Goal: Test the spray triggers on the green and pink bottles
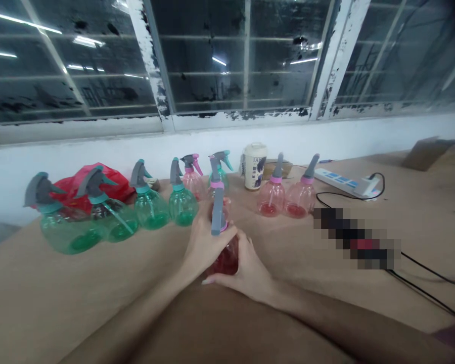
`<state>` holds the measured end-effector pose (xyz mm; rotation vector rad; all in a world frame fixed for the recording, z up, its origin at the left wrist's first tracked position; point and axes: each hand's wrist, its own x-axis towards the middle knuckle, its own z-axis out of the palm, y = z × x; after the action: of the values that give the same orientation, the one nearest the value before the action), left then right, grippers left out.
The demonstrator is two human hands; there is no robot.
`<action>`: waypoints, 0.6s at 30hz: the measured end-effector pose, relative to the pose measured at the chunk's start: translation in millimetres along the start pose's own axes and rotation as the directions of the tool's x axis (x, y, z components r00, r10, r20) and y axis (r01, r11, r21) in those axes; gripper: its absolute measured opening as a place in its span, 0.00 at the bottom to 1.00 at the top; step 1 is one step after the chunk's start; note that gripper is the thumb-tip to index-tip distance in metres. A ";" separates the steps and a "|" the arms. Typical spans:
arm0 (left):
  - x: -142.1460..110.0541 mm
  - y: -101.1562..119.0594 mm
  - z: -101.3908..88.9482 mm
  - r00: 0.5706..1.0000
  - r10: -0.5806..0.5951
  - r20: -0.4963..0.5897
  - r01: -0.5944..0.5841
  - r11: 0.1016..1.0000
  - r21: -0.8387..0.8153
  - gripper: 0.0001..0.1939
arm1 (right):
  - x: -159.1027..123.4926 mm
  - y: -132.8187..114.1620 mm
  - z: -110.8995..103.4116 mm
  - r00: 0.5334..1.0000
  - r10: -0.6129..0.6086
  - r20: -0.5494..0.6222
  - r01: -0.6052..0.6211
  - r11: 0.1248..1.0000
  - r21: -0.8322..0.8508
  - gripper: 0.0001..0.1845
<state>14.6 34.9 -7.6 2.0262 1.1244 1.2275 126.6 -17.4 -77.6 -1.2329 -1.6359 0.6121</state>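
Low at the middle stands a pink see-through spray bottle (pixel 227 257) with a grey trigger head (pixel 217 210) and dark reddish liquid inside. My left hand (pixel 207 240) closes around its upper part, near the collar, the thumb across the front. Around the right side of its body curls my right hand (pixel 252 268), with the thumb low in front. Both hands touch the bottle; some fingers are hidden behind it. Just beyond, another pink spray bottle (pixel 217 185) is partly covered by the trigger head and my left hand.
Several green spray bottles (pixel 151 210) line the left, before a red plastic bag (pixel 98 177). Two pink spray bottles (pixel 272 199) stand to the right, near a paper cup (pixel 255 169). Farther right are a power strip (pixel 345 183), black cables (pixel 432 268) and a cardboard piece (pixel 428 152).
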 end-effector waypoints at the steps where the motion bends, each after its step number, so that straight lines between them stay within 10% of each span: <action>1: 0.8 0.7 -0.2 1.000 0.010 0.010 -0.010 1.000 0.003 0.17 | -0.7 1.1 -0.8 1.000 0.012 0.009 -0.012 1.000 -0.006 0.50; 18: 2.8 2.7 2.4 0.999 0.007 0.054 -0.006 1.000 -0.025 0.12 | -2.9 -0.2 -4.6 0.995 0.102 0.014 -0.102 0.994 -0.045 0.48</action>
<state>18.5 35.9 -5.4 2.0337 1.0734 1.1770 130.7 -20.8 -76.7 -1.3537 -1.6146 0.6536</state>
